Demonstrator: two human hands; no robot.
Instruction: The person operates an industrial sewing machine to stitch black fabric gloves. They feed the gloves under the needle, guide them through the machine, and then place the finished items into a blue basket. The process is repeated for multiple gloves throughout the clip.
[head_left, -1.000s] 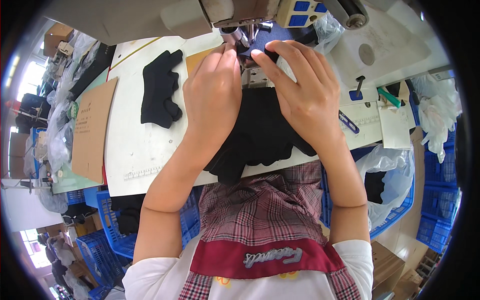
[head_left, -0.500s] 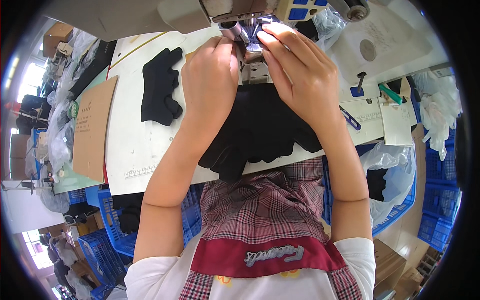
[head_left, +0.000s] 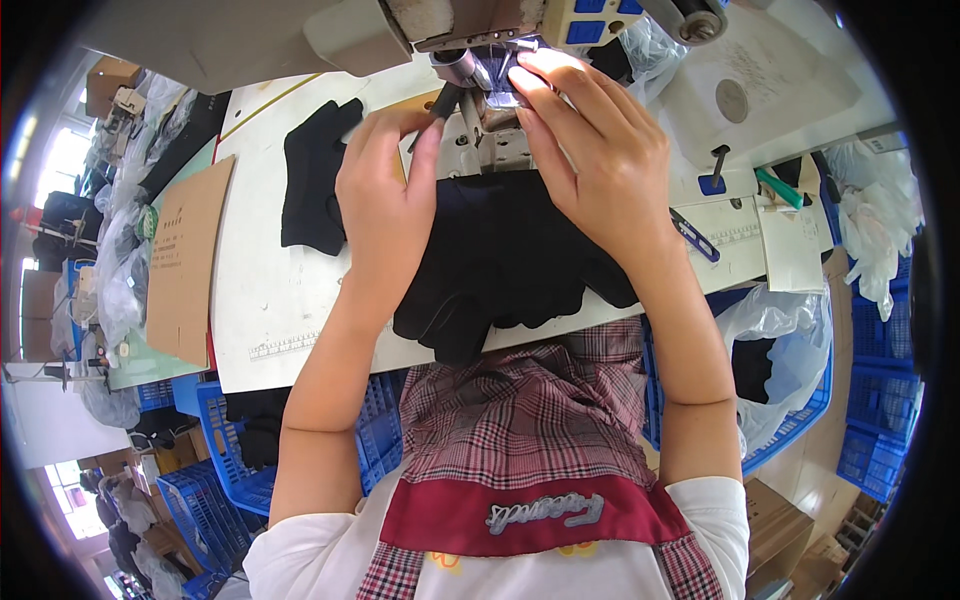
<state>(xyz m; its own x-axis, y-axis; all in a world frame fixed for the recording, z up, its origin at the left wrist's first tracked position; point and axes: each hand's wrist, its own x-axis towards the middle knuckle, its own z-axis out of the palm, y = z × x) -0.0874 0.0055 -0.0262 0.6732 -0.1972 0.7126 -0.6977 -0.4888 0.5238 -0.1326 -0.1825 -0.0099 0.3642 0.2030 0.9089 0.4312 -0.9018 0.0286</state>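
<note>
A sewing machine (head_left: 480,32) stands at the top, its lit needle area above a metal plate. My left hand (head_left: 385,185) is left of the needle, thumb and fingers closed on a narrow dark strip (head_left: 447,102) that slants toward the machine. My right hand (head_left: 605,150) has bent fingers close together right beside the presser foot; what lies under its fingertips is hidden. Between my forearms, black fabric (head_left: 510,250) lies on the white table (head_left: 270,300) and hangs over its front edge. Another black fabric piece (head_left: 312,180) lies left of my left hand.
A cardboard sheet (head_left: 190,260) leans at the table's left. A dark-handled cutter (head_left: 695,235) and a green tool (head_left: 778,188) lie on the right. Blue baskets (head_left: 235,450) stand below the left edge, and a plastic-lined basket (head_left: 790,420) below the right.
My left hand has drawn back left and toward me from the needle, and the dark strip now shows in its fingers. My right hand has shifted slightly left, still by the presser foot.
</note>
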